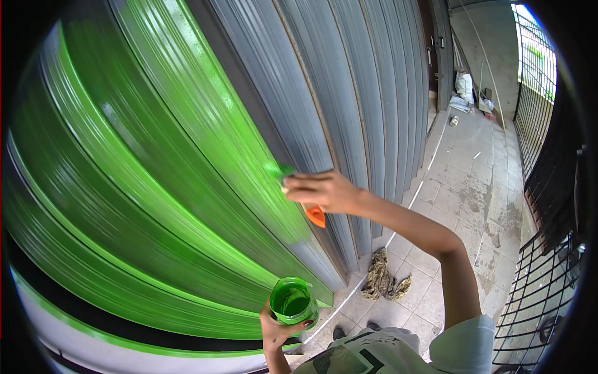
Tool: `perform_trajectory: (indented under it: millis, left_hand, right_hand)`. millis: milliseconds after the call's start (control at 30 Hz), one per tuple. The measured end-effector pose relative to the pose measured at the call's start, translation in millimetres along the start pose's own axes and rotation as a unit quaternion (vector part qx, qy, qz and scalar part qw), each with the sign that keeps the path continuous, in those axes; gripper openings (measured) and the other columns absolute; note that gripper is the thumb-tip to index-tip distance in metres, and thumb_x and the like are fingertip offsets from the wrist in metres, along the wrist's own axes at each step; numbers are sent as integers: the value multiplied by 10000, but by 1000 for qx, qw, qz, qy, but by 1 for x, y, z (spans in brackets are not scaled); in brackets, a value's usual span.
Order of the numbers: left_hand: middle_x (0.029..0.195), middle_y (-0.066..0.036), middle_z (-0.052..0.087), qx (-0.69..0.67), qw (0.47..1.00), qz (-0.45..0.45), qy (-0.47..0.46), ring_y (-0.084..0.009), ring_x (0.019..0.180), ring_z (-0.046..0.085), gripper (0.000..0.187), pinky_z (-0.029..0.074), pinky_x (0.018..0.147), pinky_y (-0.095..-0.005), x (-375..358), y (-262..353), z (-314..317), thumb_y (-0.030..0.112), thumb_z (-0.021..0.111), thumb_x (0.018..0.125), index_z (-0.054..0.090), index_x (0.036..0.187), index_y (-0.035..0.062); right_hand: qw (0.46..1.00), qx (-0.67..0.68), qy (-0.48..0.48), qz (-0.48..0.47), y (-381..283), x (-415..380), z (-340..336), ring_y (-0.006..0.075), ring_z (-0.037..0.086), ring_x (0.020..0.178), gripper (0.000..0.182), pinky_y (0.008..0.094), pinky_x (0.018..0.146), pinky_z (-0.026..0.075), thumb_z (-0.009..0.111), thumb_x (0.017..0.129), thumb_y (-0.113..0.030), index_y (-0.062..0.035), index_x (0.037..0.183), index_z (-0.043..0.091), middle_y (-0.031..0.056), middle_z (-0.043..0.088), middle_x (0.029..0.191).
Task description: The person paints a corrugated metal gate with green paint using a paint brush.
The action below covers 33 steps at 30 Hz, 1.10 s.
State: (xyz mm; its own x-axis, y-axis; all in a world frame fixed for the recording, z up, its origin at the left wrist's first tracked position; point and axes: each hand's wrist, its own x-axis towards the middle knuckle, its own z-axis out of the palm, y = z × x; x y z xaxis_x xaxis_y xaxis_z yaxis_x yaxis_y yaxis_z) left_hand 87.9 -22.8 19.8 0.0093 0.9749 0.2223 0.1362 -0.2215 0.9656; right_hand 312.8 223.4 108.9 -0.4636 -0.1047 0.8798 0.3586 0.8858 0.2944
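Note:
My right hand (327,192) is closed around a paintbrush (316,215) with an orange handle end. Its bristles, green with paint, rest against the ribbed metal panel (258,159), where the green meets bare grey. Lower down, my left hand (273,329) grips a clear jar (305,316) of green paint, its open mouth facing up towards me. Streaky, glossy green covers the ribs on the left. The ribs to the right of the brush are grey metal (374,93). My fingers hide the middle of the brush.
A crumpled patterned cloth (381,277) lies on the tiled floor (464,206) by the panel's foot. Black metal grilles (529,299) stand on the right. White bags (463,87) and a small can (454,121) sit at the far end. My shoes (339,332) show below.

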Motion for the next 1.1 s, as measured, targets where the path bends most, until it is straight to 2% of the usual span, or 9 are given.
perform_trajectory:
  millis: [167,233,367,467,700,800,867,933,1100]
  left_hand:
    - [1070,-122,680,14,1000,-5,17,-185,968,652,767,514,899,-330,-8,4,10,136,925,540,567,1189,-64]
    - [1072,-124,680,17,1000,-7,21,-187,971,653,768,515,899,-331,-6,10,14,134,923,542,566,1191,-66]
    - [1075,-129,680,7,999,6,32,-190,967,655,787,518,896,-333,-11,12,28,136,924,539,558,1203,-74]
    - [1077,-131,679,4,999,0,47,-190,964,656,808,519,894,-333,-19,15,35,143,929,533,552,1212,-80]
    - [1074,-126,680,9,996,-25,85,-184,967,651,827,512,902,-329,-35,5,40,155,938,519,552,1212,-81]
    - [1064,-121,682,22,994,-38,96,-182,962,650,800,512,901,-329,-42,6,38,158,940,520,562,1184,-77]
    - [1058,-119,682,9,993,-47,107,-181,960,650,785,513,898,-331,-44,5,39,157,942,518,568,1170,-74]
    - [1054,-115,682,19,994,-48,98,-178,956,650,774,515,894,-330,-42,2,37,152,942,522,571,1164,-71]
    - [1044,-112,684,12,993,-34,109,-176,944,654,755,520,886,-328,-42,9,44,145,940,536,575,1160,-71]
  right_hand:
    - [953,144,-248,100,0,8,-16,146,662,598,310,273,468,518,518,752,114,-120,867,685,101,724,878]
    - [982,116,-143,33,26,55,-24,127,650,590,366,268,460,507,500,710,131,-125,887,693,121,719,863]
    - [989,37,138,-46,64,146,-63,176,708,685,180,257,490,545,641,776,22,-114,888,678,15,738,977]
    - [984,7,165,-73,65,140,-51,189,727,810,138,267,534,585,667,807,-28,-125,905,669,32,737,968]
    - [998,-26,-35,-51,-19,-84,52,245,708,920,100,219,549,626,618,879,-57,-64,976,597,173,660,1096]
    - [960,85,-268,-3,-59,-160,60,259,706,936,125,282,649,647,589,883,-15,-73,994,598,147,667,1088]
    - [946,124,-297,27,-59,-164,58,255,707,937,132,298,652,642,597,870,-23,-93,980,617,125,672,1103]
    - [962,53,-265,39,-41,-126,56,256,710,927,119,309,660,634,619,851,-48,-107,955,629,103,676,1123]
    - [998,-25,62,-21,-9,-33,14,261,670,1037,131,286,841,601,663,844,-130,-89,959,616,124,646,1188]
